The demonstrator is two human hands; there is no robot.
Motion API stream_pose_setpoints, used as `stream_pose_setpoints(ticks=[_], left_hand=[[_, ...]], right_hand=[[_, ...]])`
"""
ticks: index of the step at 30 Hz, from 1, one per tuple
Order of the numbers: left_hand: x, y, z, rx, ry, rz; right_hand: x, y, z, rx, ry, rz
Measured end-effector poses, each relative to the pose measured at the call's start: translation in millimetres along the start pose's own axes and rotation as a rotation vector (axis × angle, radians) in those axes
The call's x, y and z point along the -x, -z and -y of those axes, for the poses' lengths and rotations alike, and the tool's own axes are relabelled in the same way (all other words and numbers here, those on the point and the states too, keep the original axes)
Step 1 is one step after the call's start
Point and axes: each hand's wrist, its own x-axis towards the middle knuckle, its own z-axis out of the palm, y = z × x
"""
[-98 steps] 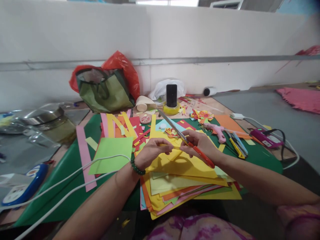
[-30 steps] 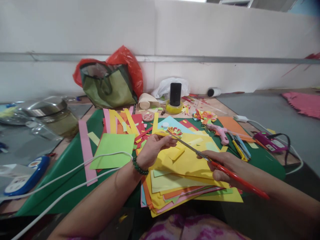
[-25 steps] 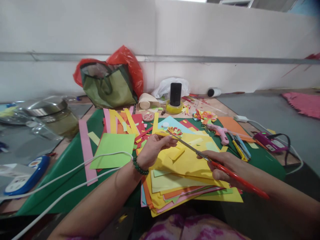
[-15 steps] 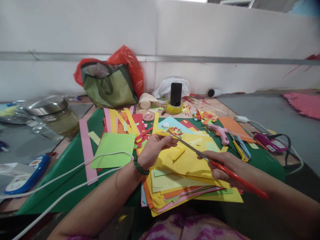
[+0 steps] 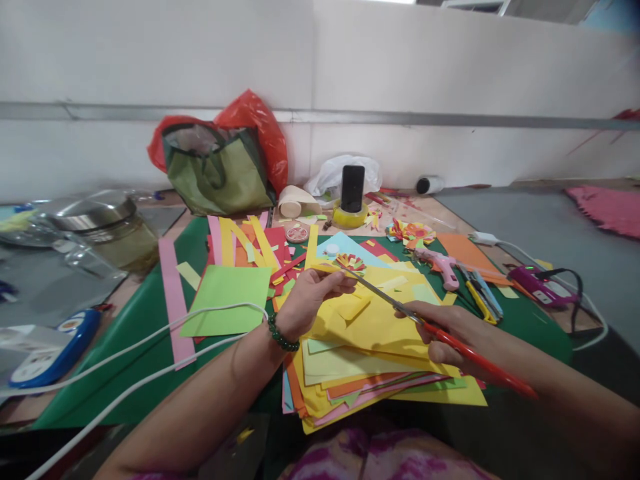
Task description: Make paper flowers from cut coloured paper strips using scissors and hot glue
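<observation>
My left hand (image 5: 310,297) pinches the far edge of a yellow paper sheet (image 5: 373,320), lifting it slightly above a stack of coloured papers (image 5: 350,380). A green bead bracelet sits on that wrist. Gripped in my right hand (image 5: 450,337) are red-handled scissors (image 5: 440,333), held low with the handle pointing toward me. Their long blades reach up and left to the paper edge by my left fingers. A small paper flower (image 5: 350,261) lies just beyond the blade tips.
A green mat (image 5: 145,320) covers the table, strewn with paper strips and a light green sheet (image 5: 225,300). A pink glue gun (image 5: 440,261), cutters (image 5: 480,293), a phone on a tape roll (image 5: 353,193), bags (image 5: 220,167), a jar (image 5: 110,233) and white cables (image 5: 150,347) lie around.
Since 3.3 s ago my right hand drew back toward me and the scissors now lie flatter, cutting along the yellow sheet. Over the last second almost nothing moved.
</observation>
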Motion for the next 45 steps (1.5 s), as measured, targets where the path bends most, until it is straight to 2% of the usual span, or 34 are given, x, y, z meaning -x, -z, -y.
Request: stream_pose_setpoints(ticks=[24, 30, 36, 39, 41, 43, 44, 45], left_hand=[[0, 1.3, 0, -0.01, 0.003, 0.029], [0, 1.4, 2, -0.004, 0.01, 0.036], [0, 2.2, 2, -0.018, 0.012, 0.04], [-1, 2.7, 1, -0.024, 0.011, 0.04], [-1, 3.1, 0, -0.028, 0.0, 0.045], [-1, 3.4, -1, -0.033, -0.012, 0.053], [-1, 3.5, -1, -0.038, -0.016, 0.054], [-2, 3.6, -1, -0.046, -0.021, 0.051]], right_hand=[[1, -2, -5, -0.044, -0.012, 0.001], [-1, -1, 1, -0.061, -0.029, -0.036], [2, -5, 4, -0.019, -0.032, -0.186], [5, 1, -5, 0.035, -0.068, -0.349], [6, 16, -16, 0.085, -0.129, -0.51], [6, 40, -32, 0.15, -0.222, -0.663], [5, 55, -43, 0.206, -0.274, -0.715], [5, 70, -55, 0.281, -0.357, -0.693]])
